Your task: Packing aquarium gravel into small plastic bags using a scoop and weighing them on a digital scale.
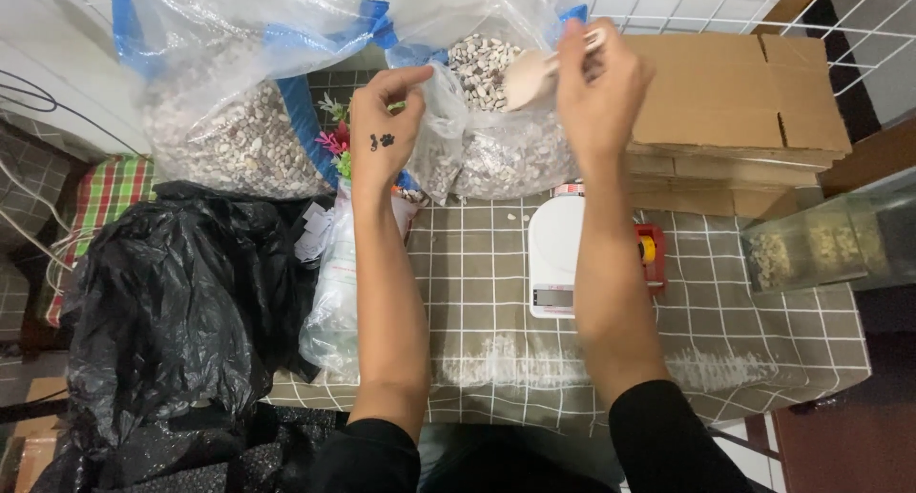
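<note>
Head view looks down on two bare forearms reaching forward over a table [477,293] covered with a checked cloth. Right hand [599,92] is closed around the handle of a pale scoop [530,78], whose bowl points to the left of the hand and hangs at the mouth of a clear bag of beans [496,130]. That bag stands just in front of and below the hand, open at the top, its speckled beans showing. Left hand [386,121] pinches the edge of the same bag between thumb and fingers, holding the plastic to the right of itself; a small dark mark shows on the back of this hand.

Beyond the left hand, further to its left, a second larger clear bag of beans [229,121] with blue trim leans against the wall. Nearer the person from that hand lies a crumpled black plastic bag [172,312], with a small clear bag [334,293] beside the left forearm.

Under the right forearm sits a white scale [555,254], with a red tape dispenser [651,254] just to its right. Flat cardboard boxes [735,111] are stacked to the right of the right hand.
</note>
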